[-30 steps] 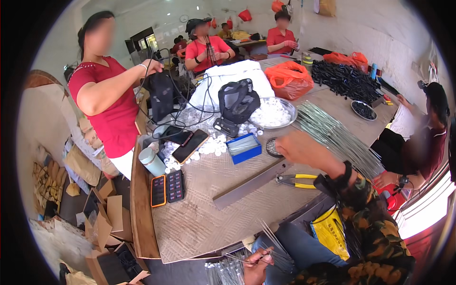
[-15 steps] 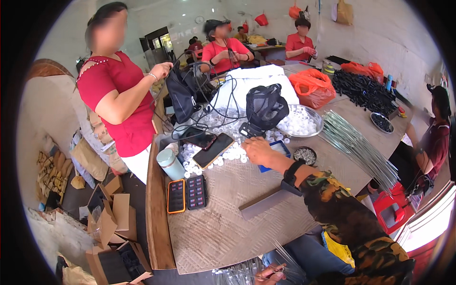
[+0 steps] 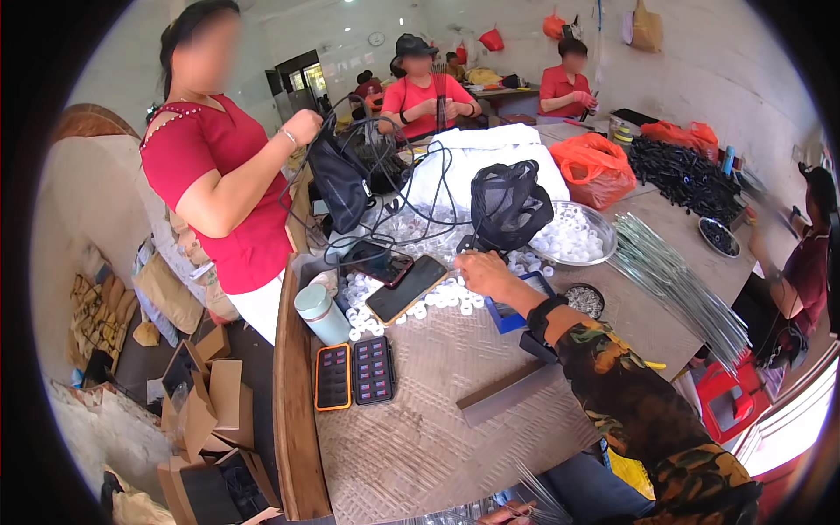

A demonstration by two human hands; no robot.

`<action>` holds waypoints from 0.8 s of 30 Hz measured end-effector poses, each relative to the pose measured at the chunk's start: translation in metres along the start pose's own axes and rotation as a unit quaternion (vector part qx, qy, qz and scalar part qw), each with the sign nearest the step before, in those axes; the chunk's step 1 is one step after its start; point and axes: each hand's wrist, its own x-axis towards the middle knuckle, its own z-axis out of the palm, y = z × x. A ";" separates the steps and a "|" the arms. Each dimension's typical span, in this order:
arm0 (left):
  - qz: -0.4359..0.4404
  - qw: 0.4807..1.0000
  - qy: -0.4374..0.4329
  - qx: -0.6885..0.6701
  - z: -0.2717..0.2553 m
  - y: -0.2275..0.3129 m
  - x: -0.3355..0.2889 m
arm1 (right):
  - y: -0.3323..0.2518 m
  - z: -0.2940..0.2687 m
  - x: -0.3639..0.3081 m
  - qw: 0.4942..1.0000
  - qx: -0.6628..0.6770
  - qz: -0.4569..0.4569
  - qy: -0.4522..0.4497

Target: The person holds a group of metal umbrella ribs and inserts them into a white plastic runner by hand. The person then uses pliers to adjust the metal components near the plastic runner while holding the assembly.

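Observation:
My right hand, in a camouflage sleeve with a black wristband, reaches out over the table and rests palm down on a scatter of small white plastic rings. It lies beside a blue box and a phone lying flat. Whether it holds any ring is hidden. Only a sliver of my left hand shows at the bottom edge, closed on thin metal rods that fan upward.
A person in a red top stands at the table's left holding a black bag with cables. On the table are a bowl of rings, a black mesh bag, a teal cup, two small cases, a grey bar and long rods.
My right hand has swung left from near the pliers, across the table, onto the white rings. The view has tipped up and left; my left hand has slipped toward the lower edge.

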 end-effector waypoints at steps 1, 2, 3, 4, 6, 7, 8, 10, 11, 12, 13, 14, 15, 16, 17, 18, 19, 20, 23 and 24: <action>0.000 1.000 -0.003 0.001 0.001 0.001 0.001 | 0.003 0.003 0.003 0.999 -0.050 -0.003 0.004; 0.003 1.000 -0.014 0.005 0.001 0.003 0.002 | 0.008 0.006 0.003 0.999 -0.052 0.000 0.006; 0.007 1.000 -0.025 0.010 0.003 0.005 0.002 | 0.012 0.009 0.003 0.996 -0.087 -0.011 0.005; 0.007 1.000 -0.020 0.010 0.002 0.006 0.002 | 0.005 0.010 0.003 0.993 -0.116 -0.028 0.000; -0.004 0.999 -0.006 -0.039 0.003 0.008 0.001 | -0.003 0.007 0.003 0.995 -0.098 -0.017 -0.023; -0.004 0.999 -0.005 -0.039 0.004 0.008 0.001 | -0.007 0.003 0.002 0.995 -0.085 -0.002 -0.044; 0.016 0.998 -0.003 -0.057 0.006 0.008 0.001 | -0.006 0.004 0.001 0.995 -0.084 -0.004 -0.045; 0.037 0.997 -0.003 -0.075 0.006 0.007 0.000 | -0.002 0.005 0.000 0.994 -0.067 -0.053 -0.062; 0.030 0.997 -0.004 -0.066 0.005 0.007 0.000 | 0.002 0.004 0.000 0.995 -0.067 -0.052 -0.060; 0.022 0.998 -0.004 -0.056 0.005 0.008 -0.001 | 0.005 0.004 0.000 0.993 -0.077 -0.060 -0.064; 0.024 0.998 -0.003 -0.056 0.005 0.011 -0.003 | 0.002 0.002 0.000 0.992 -0.085 -0.069 -0.069; 0.002 0.999 0.011 -0.036 0.007 0.015 -0.005 | 0.000 0.000 -0.001 0.992 -0.085 -0.070 -0.068; -0.019 0.999 0.026 -0.016 0.008 0.018 -0.006 | -0.001 -0.003 -0.002 0.993 -0.066 -0.058 -0.077; -0.018 0.999 0.027 -0.015 0.008 0.018 -0.005 | -0.003 -0.006 -0.002 0.994 -0.048 -0.047 -0.086; -0.012 0.999 0.020 -0.025 0.008 0.018 -0.004 | -0.006 -0.008 -0.001 0.994 -0.047 -0.047 -0.085; -0.008 0.999 0.012 -0.034 0.008 0.017 -0.005 | -0.007 -0.009 -0.003 0.995 -0.049 -0.053 -0.072; -0.009 0.999 0.011 -0.032 0.008 0.016 -0.005 | -0.007 -0.008 -0.002 0.995 -0.051 -0.059 -0.060; -0.005 0.999 0.014 -0.040 0.008 0.015 -0.005 | -0.009 -0.008 -0.002 0.995 -0.051 -0.057 -0.059; -0.005 0.999 0.020 -0.045 0.009 0.015 -0.006 | -0.012 -0.007 -0.004 0.984 -0.140 -0.080 -0.079; -0.008 0.999 0.026 -0.045 0.008 0.014 -0.008 | -0.013 -0.008 -0.006 0.984 -0.138 -0.080 -0.080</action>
